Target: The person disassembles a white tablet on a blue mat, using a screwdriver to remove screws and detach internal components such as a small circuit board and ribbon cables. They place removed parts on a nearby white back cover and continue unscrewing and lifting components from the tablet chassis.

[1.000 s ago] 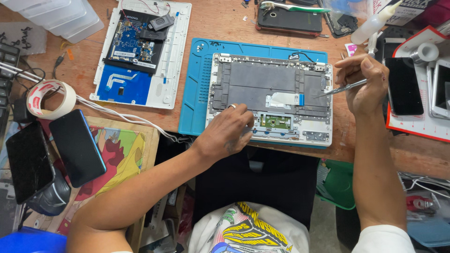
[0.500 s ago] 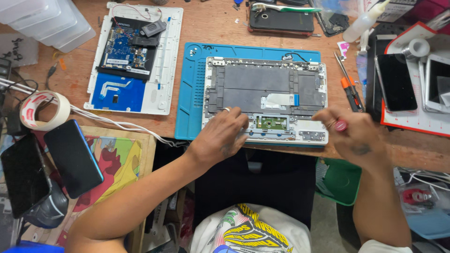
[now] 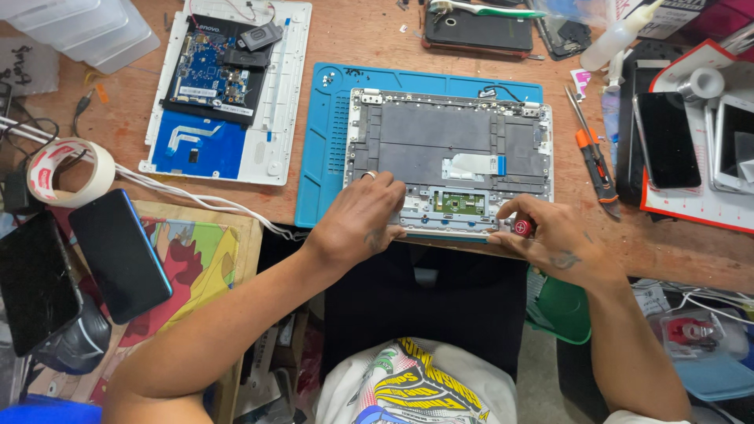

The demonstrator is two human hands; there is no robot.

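**Both hands settle on the near edge of the opened laptop shell**

Since half a second ago, the right hand point(image 3: 550, 243) has come in from beside the opened laptop shell point(image 3: 450, 161) to its near right corner, where it now rests. Its fingers are curled shut around a small red-capped screwdriver point(image 3: 520, 228), held low against the shell's front rim, apparently so the tip can meet a screw there; the tip itself is hidden. The left hand point(image 3: 363, 220) remains on the shell's near left edge, fingers bent and pressing down on the frame, holding nothing, seemingly to steady the shell.

That shell lies on a blue work mat point(image 3: 330, 141), which keeps it off the wooden bench. Right of the shell lie an orange-handled cutter point(image 3: 591, 157) and a dark phone point(image 3: 666, 140). Left of the shell, a white laptop cover point(image 3: 271, 118) carries a blue circuit board point(image 3: 206, 71). Farther left sit a roll of tape point(image 3: 69, 173) and another dark phone point(image 3: 119, 255).
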